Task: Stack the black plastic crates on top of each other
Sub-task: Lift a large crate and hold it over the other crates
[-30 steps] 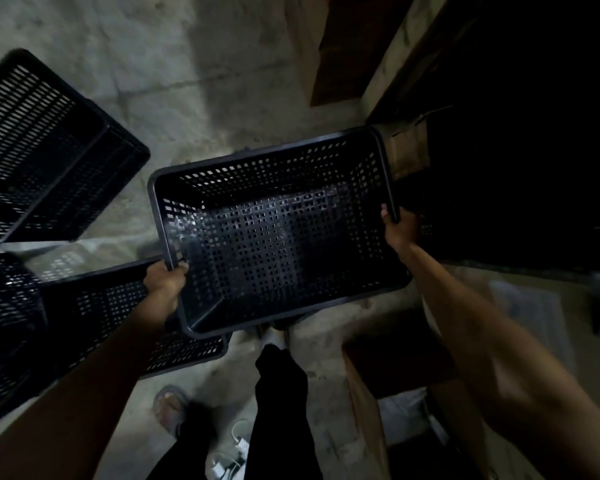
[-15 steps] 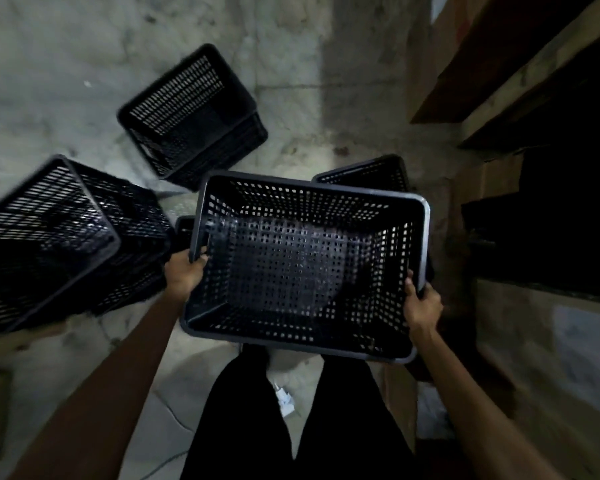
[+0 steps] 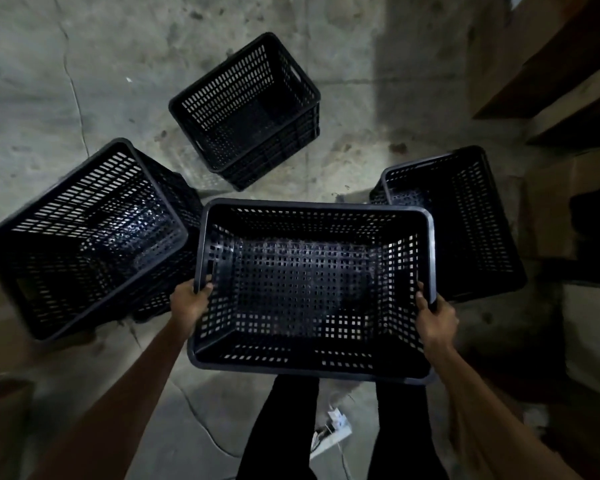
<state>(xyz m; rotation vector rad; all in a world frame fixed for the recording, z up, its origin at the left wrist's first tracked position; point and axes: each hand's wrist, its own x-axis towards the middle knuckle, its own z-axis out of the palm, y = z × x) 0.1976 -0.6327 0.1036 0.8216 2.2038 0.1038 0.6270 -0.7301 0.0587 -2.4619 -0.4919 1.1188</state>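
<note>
Black plastic crate (image 3: pixel 312 289) hangs level in front of the person, left hand (image 3: pixel 189 301) and right hand (image 3: pixel 434 318) clamped on its side rims, so square it over a floor crate (image 3: pixel 84 237) before lowering evenly.

Cracked concrete floor (image 3: pixel 84 81): three black crates (image 3: pixel 246 109) (image 3: pixel 84 237) (image 3: pixel 465 220), small white object (image 3: pixel 333 427) near feet.

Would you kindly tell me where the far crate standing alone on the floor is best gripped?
Probably by the handle slots in the two short walls of the far crate, one hand from each end: it stands upright, open-topped and apart from the others.
</note>
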